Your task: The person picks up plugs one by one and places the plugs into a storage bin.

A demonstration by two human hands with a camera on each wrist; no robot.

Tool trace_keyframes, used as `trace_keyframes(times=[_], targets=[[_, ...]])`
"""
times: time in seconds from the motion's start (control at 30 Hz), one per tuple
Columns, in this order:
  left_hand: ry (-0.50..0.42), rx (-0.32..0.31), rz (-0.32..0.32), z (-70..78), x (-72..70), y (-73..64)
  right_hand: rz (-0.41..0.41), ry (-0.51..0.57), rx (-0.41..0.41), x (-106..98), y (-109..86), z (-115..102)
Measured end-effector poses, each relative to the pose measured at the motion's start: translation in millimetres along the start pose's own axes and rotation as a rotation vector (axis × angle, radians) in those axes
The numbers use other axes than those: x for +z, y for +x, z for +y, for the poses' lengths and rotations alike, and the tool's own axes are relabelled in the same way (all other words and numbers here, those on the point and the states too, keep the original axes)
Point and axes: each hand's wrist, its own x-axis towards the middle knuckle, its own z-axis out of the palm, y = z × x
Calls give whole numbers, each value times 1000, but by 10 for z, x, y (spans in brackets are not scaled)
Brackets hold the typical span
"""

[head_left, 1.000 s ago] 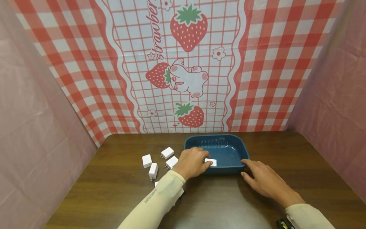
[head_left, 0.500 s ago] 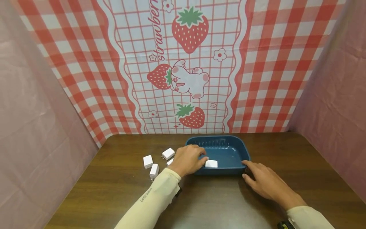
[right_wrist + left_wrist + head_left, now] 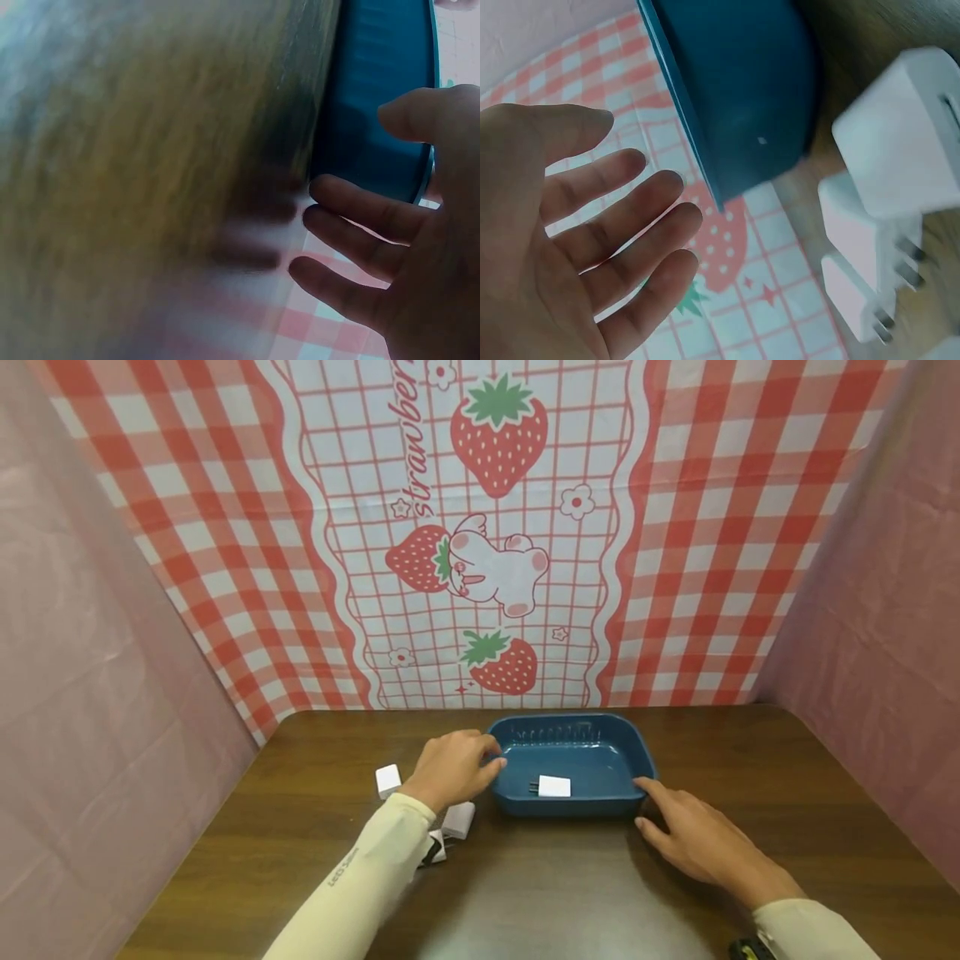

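A blue rectangular tray (image 3: 577,807) stands at the back middle of the table, and a white wall charger (image 3: 555,787) with prongs lies inside it. By the tray's left rim is my left hand (image 3: 453,768), holding nothing; its fingers spread loosely in the left wrist view. My right hand (image 3: 697,839) holds the tray's front right corner, index finger over the rim and thumb outside. Left of the tray lie more white chargers, including a far one (image 3: 387,781) and a nearer one (image 3: 459,820). Others are hidden by the left hand and forearm.
The wooden table (image 3: 585,893) ends at a hanging cloth (image 3: 495,593) printed with strawberries and checks. Pink cloths hang at both sides. In the left wrist view, several chargers (image 3: 900,142) stand close together beside the tray.
My left hand has drawn back to the left from over the tray, away from the charger inside, which is now fully visible. My right hand has stayed at the corner.
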Motion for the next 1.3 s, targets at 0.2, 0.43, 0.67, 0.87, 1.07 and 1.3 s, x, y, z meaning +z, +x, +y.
trace_keyframes(times=[0.2,0.43,0.67,0.87,1.07,1.3], targets=[[-13,-24,-32,-96,-25,-59,-20,11,-8,-48,24,22],[-6,-55,-91,-238,-63,-116,-51,5,-7,-93,69,41],[9,-100,-120,-462,-161,-153,-61,15,-9,-91,79,36],[37,-129,-146,-650,-230,-268,-69,29,-14,-79,64,35],[39,-206,-259,-809,-266,-421,-84,32,-1,-69,37,22],[88,-296,-333,-905,-279,-549,-59,27,-13,-52,31,26]])
